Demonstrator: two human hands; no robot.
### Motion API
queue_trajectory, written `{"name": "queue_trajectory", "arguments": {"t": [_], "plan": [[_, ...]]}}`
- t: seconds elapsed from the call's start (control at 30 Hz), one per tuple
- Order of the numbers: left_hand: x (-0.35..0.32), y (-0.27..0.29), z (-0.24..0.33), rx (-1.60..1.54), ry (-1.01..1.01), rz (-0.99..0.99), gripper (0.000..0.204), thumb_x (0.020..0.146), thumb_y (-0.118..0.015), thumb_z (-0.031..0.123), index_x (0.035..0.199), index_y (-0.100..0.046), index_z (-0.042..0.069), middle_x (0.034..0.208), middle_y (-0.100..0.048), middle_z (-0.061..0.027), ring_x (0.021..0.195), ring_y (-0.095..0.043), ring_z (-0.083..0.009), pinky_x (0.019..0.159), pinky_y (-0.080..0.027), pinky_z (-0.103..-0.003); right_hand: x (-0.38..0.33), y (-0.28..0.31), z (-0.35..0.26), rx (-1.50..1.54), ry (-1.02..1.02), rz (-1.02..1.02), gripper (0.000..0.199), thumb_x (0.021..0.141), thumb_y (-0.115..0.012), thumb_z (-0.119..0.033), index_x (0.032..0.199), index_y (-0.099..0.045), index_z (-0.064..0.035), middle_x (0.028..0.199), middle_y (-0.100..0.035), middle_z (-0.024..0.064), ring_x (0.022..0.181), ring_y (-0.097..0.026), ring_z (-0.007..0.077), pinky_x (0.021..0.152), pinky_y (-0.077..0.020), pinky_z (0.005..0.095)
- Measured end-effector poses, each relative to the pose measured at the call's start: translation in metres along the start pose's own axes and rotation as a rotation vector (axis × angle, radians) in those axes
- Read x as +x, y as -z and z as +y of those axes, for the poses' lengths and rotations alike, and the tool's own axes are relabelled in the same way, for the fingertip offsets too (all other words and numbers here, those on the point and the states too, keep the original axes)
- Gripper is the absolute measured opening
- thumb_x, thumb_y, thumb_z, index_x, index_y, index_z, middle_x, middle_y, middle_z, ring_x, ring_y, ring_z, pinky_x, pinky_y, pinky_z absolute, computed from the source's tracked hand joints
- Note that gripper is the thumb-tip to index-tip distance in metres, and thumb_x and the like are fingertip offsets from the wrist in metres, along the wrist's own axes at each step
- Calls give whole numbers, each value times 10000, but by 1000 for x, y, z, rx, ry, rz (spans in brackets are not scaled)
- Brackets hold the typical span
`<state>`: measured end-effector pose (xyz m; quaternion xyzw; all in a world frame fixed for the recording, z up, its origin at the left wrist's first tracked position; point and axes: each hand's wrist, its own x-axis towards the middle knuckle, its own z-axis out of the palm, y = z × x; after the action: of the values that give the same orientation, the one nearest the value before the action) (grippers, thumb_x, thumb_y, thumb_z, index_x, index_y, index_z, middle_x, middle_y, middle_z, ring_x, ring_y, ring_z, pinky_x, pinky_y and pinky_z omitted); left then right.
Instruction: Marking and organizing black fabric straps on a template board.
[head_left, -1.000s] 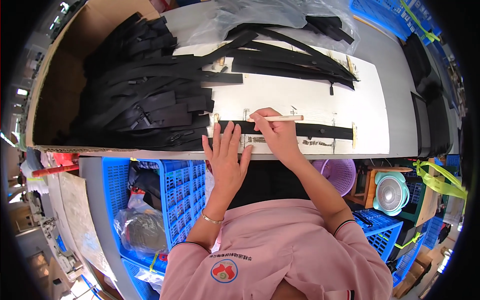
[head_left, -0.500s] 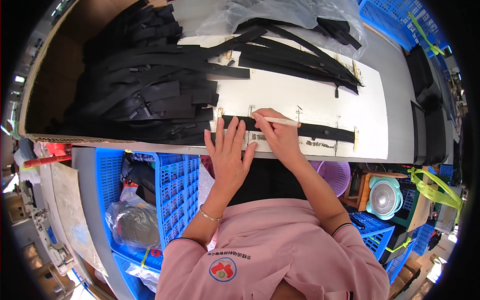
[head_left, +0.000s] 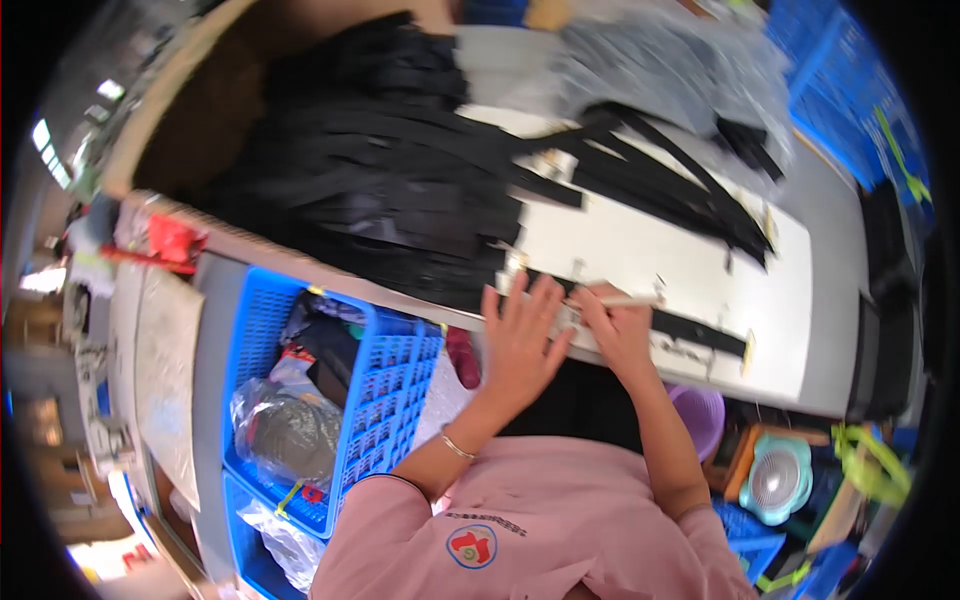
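Note:
A black zipper (head_left: 700, 332) lies along the near edge of a white board (head_left: 625, 235) with dark marks on it. My left hand (head_left: 525, 345) rests flat with its fingers spread over the zipper's left end. Just right of it, my right hand (head_left: 622, 335) is closed around a slim white pen (head_left: 632, 301), which points left over the zipper. The pen's tip is blurred, so I cannot tell whether it touches the tape. More black zippers (head_left: 650, 190) lie across the board's far part.
A heap of black zippers (head_left: 370, 190) spills from a cardboard box (head_left: 140, 150) at left. Clear plastic (head_left: 640, 70) lies behind the board. Below the grey table stand a blue crate (head_left: 355, 400), a purple basket (head_left: 700, 415) and a small teal fan (head_left: 776, 478).
The whole view has shifted and tilted, so table and hands appear farther right and lower, with blur. My left hand stays flat on the zipper; my right hand still holds the pen.

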<state>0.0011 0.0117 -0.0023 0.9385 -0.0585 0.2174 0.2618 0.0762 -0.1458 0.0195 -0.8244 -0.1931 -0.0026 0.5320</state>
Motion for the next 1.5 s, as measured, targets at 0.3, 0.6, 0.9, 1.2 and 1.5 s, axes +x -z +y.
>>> {"name": "queue_trajectory", "arguments": {"t": [0.3,0.6,0.9,1.2,1.5], "plan": [[-12,-10,10,-19,-31,80,522,982,-647,330,1389,-591,9,1505,-509,-153,1509,-336,-363,1240,-180,-599,-22,5,-3,-141,138,198,187,940,-688,-59,1124,-713,-38,806,-671,74,743,-600,200,754,-492,333],[-7,-13,6,-5,-40,141,538,977,-662,311,1411,-573,8,1508,-508,-129,1515,-333,-347,1249,-183,-582,-39,67,41,-529,278,240,362,745,-747,69,1080,-718,-66,825,-643,98,886,-594,312,1006,-423,457],[-11,-15,3,-5,-51,168,556,985,-658,313,1442,-547,18,1532,-485,-117,1536,-302,-331,1262,-155,-582,-54,90,64,-490,233,294,315,810,-732,26,1110,-710,-66,830,-656,90,886,-594,302,989,-427,437],[28,-54,67,-299,-135,41,329,962,-675,218,1225,-650,21,1339,-583,-139,1328,-494,-318,1195,-299,-498,-53,95,69,-484,232,256,280,850,-714,-8,1124,-708,-66,862,-657,98,867,-608,302,880,-466,428],[39,-87,83,-482,-186,101,102,814,-725,104,861,-634,97,933,-567,-70,972,-555,-297,861,-422,-424,-70,105,53,-487,184,305,292,837,-734,8,1123,-723,-53,850,-655,114,848,-606,306,869,-468,424]]}}
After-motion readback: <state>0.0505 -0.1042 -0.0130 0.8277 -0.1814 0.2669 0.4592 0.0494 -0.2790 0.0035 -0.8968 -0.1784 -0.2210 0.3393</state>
